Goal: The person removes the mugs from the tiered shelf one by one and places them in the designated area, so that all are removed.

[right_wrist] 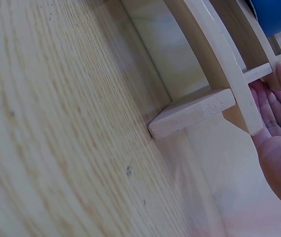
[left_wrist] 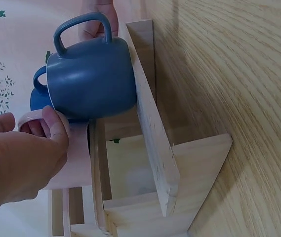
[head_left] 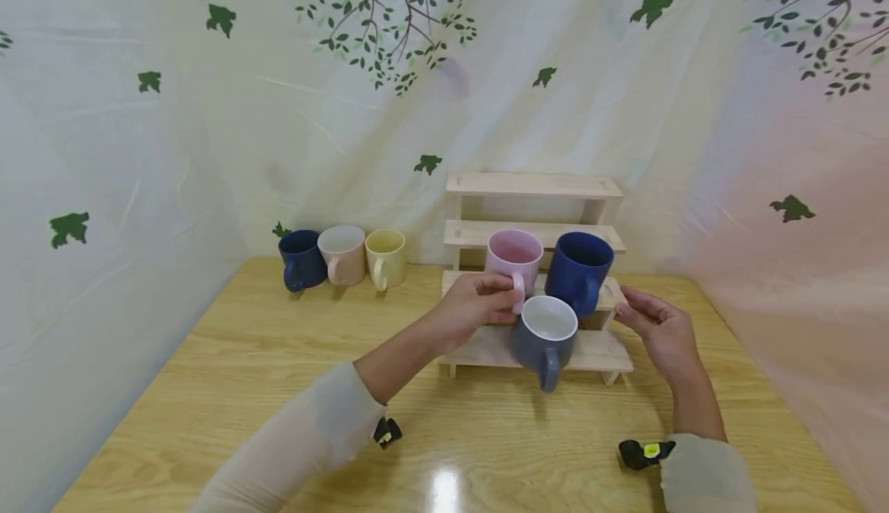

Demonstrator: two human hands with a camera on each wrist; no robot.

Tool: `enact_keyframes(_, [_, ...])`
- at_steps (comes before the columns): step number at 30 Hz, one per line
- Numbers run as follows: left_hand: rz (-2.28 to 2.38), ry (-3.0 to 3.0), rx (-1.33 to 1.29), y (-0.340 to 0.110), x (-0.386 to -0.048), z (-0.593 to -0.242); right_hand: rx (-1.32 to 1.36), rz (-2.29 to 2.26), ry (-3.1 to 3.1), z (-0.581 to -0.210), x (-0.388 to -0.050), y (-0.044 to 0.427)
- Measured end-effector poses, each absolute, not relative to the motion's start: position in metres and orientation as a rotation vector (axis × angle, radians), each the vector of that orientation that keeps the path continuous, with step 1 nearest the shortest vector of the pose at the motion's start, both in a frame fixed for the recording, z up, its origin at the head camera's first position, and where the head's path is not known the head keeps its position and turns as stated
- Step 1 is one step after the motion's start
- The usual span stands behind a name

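The left hand (head_left: 464, 314) pinches the handle of the pink mug (head_left: 515, 252), which is at the second step from the bottom of the wooden rack (head_left: 535, 183). Beside it on that step is a dark blue mug (head_left: 580, 266). A grey-blue mug (head_left: 545, 343) with a white inside stands on the lowest step, handle toward the front; the left wrist view shows this mug (left_wrist: 92, 79) close up. The right hand (head_left: 663, 335) holds the right end of the step with the dark blue mug, thumb and fingers around the edge (right_wrist: 278, 74).
Left of the rack, a dark blue mug (head_left: 303, 258), a pale pink mug (head_left: 343, 254) and a yellow mug (head_left: 386, 258) stand in a row at the back of the wooden table (head_left: 278, 351). A leaf-patterned cloth (head_left: 333, 135) hangs behind.
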State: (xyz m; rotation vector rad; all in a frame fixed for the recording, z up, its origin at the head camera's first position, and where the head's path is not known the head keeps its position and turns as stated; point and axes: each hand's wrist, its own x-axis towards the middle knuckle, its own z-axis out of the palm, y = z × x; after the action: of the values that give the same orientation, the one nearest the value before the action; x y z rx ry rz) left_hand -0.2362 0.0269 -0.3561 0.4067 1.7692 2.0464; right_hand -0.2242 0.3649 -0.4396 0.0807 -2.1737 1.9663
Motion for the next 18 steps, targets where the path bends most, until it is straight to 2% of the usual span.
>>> enact_keyframes(18, [2.137,1.629,0.316,0.0334,-0.2366,-0.3546,0.095,1.924,-2.201,-0.4392,-0.2228,0.3650])
